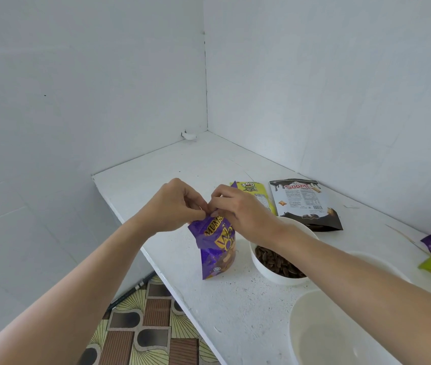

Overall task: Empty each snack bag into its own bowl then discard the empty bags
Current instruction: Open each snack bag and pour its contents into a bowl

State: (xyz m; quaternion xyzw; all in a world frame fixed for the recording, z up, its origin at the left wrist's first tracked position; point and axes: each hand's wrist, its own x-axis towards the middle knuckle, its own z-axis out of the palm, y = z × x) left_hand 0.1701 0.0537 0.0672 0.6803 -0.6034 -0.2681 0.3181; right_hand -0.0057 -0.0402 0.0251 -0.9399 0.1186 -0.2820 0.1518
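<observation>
Gripping: your left hand (175,204) and right hand (238,209) pinch the top of the purple bag (217,248).
Risk: a sudden tear could scatter snacks below your hands.

Two bare hands and two bare forearms, nothing more of the person in view. Left hand (175,204) with knuckles and thin tendon lines ridging its back; right hand (238,209) broad-backed, with knuckles plainly raised. Left forearm (77,280) smooth, slender at the wrist, widening toward the lower edge. Right forearm (354,275) uncovered likewise, with faint fine hair near the wrist. Nails too small to make out.
</observation>
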